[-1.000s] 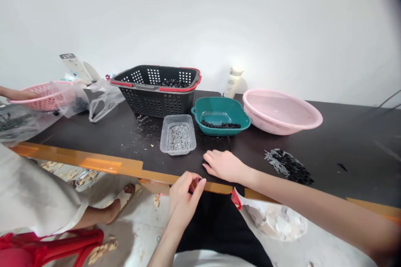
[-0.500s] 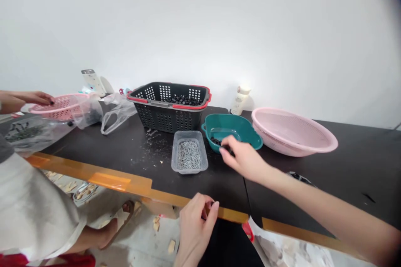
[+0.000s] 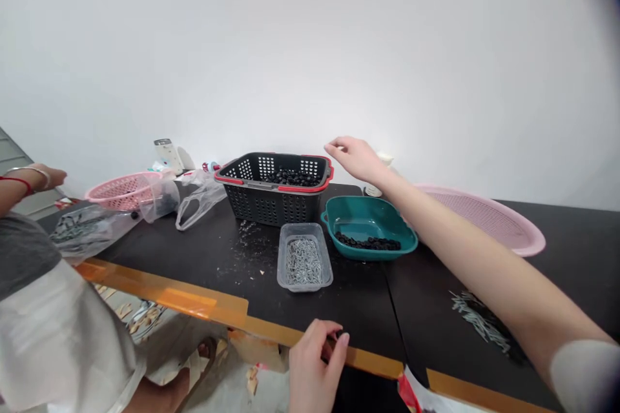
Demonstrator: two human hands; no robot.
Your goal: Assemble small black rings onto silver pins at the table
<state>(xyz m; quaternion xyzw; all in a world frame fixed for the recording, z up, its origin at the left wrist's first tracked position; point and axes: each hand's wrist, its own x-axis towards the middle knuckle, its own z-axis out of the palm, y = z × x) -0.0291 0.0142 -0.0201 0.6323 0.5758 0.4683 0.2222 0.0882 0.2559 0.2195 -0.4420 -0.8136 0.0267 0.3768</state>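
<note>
My right hand point(image 3: 355, 158) is raised beside the right rim of the black basket point(image 3: 271, 203). Its fingers reach loosely forward with the thumb below, and I see nothing in them. Small black round pieces point(image 3: 293, 177) lie inside the basket. At the table's front edge, my left hand point(image 3: 320, 361) is curled with thumb and fingers close together; whatever is between them is hidden. A clear plastic tub point(image 3: 282, 271) of silver screws point(image 3: 303, 261) stands ahead of it. More black pieces point(image 3: 371, 243) lie in the teal basin point(image 3: 361, 206), under my right forearm.
A pink colander point(image 3: 526, 232) sits at right behind my forearm, near loose greyish strips point(image 3: 482, 319). At left are a clear plastic bag point(image 3: 201, 203), another pink basket point(image 3: 121, 190) and a co-worker's hand point(image 3: 55, 177). Orange tape point(image 3: 194, 300) lines the table edge.
My right hand has risen from the teal basin to beside the black basket's rim. My left hand keeps its curled pose. The co-worker's hand has left the pink basket, and the view has shifted.
</note>
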